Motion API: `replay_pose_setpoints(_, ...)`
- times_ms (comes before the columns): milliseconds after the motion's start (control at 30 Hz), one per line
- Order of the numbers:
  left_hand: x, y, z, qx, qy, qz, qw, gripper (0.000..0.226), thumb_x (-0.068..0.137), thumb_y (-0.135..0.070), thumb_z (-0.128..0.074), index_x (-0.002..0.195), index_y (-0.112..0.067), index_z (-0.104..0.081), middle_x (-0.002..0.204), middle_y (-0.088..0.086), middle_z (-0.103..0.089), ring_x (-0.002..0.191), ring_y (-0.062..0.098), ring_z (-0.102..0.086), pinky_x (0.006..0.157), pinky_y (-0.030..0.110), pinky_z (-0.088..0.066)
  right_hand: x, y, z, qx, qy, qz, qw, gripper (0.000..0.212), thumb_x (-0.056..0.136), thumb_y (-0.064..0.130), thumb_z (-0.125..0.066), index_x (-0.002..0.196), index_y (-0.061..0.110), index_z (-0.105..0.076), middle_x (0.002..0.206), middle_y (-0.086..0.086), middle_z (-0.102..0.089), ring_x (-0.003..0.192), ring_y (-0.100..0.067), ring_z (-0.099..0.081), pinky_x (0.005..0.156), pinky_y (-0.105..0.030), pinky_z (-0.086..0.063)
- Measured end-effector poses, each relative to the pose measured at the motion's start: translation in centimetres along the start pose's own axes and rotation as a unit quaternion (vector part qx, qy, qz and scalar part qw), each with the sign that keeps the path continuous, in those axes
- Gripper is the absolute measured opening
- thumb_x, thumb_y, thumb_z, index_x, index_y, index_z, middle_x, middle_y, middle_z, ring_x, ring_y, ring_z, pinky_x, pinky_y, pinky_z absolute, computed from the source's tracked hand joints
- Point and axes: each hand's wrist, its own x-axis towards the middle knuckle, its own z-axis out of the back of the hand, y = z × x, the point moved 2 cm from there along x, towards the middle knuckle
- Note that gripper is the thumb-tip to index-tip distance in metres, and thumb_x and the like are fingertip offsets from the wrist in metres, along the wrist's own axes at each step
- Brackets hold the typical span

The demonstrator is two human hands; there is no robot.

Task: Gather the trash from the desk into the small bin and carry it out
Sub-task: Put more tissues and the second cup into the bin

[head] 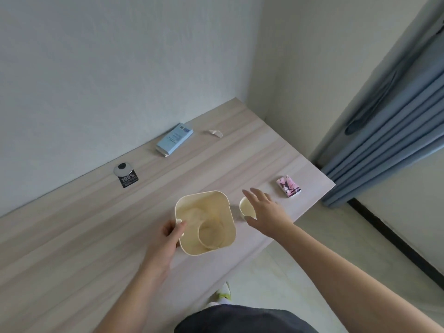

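Trash is only partly gathered, as far as can be judged: one paper cup [211,234] is seen lying inside the small bin [225,200], which stands on the desk [72,236] close to its front edge. The bin is gripped at its left rim by the left hand [174,233], fingers closed on the wall. The right hand [265,216] is spread wide, holding nothing, and is held just over a second paper cup [246,207] that stands beside the bin on its right, near the front edge; whether the cup is touched cannot be told. Still left on the desk are a pink packet [289,186] toward the right front corner, a crumpled scrap of paper [216,132] and a light blue box [174,139] near the back edge by the wall, and a black label with a round foil lid [126,174] further left along that back edge. By this reckoning the second cup comes next, four pieces remain after it, and the carrying out is not yet begun.
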Motion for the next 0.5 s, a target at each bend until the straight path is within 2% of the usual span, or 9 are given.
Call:
replay_pose_setpoints(67,0.9,-0.7,0.6,-0.003,0.010,0.001,1.000,0.036,0.081,-0.041,-0.066,0.095,-0.009,-0.059,0.090,0.010,-0.056,0.085,0.022,-0.053,0.081,0.037,-0.042,1.2,-0.2,-0.5,-0.010,0.019,-0.003,1.000,0.080,0.086,0.040,-0.063,0.152,0.027,-0.019,0.161,-0.003,-0.017,0.144,-0.026,-0.020,0.106,-0.046,-0.037)
replay_pose_setpoints(133,1.7,-1.2,1.4,-0.001,0.007,0.000,1.000,0.047,0.077,-0.044,-0.065,0.094,-0.001,-0.060,0.090,0.012,-0.058,0.084,0.023,-0.055,0.081,0.039,-0.042,2.0,-0.4,-1.1,-0.022,0.032,-0.006,0.999,0.082,0.086,0.040,-0.064,0.152,0.027,-0.019,0.161,-0.002,-0.015,0.145,-0.025,-0.016,0.106,-0.046,-0.037)
replay_pose_setpoints(267,2.5,-1.7,2.4,0.034,-0.016,-0.024,0.999,0.068,0.069,-0.054,-0.064,0.093,0.009,-0.057,0.080,0.009,-0.056,0.075,0.019,-0.053,0.072,0.036,-0.040,3.0,-0.7,-2.2,-0.047,0.067,-0.009,0.997,0.076,0.086,0.036,-0.064,0.150,0.027,-0.024,0.150,-0.003,-0.030,0.134,-0.028,-0.033,0.098,-0.043,-0.045)
replay_pose_setpoints(400,3.3,-1.5,1.1,0.049,-0.039,-0.028,0.998,0.055,0.082,-0.042,-0.064,0.090,0.012,-0.054,0.077,0.008,-0.051,0.071,0.017,-0.049,0.060,0.022,-0.042,3.6,-1.3,-1.0,-0.022,0.064,0.000,0.998,0.073,0.086,0.037,-0.064,0.148,0.027,-0.028,0.142,-0.003,-0.038,0.123,-0.028,-0.039,0.094,-0.040,-0.047)
replay_pose_setpoints(500,3.6,-1.5,-0.8,0.031,-0.059,-0.020,0.998,0.055,0.080,-0.040,-0.064,0.091,0.013,-0.055,0.078,0.009,-0.052,0.070,0.018,-0.050,0.058,0.019,-0.044,3.5,-2.0,2.1,0.025,-0.013,0.032,0.999,0.071,0.084,0.041,-0.066,0.146,0.025,-0.035,0.138,-0.002,-0.043,0.118,-0.027,-0.046,0.087,-0.034,-0.045)
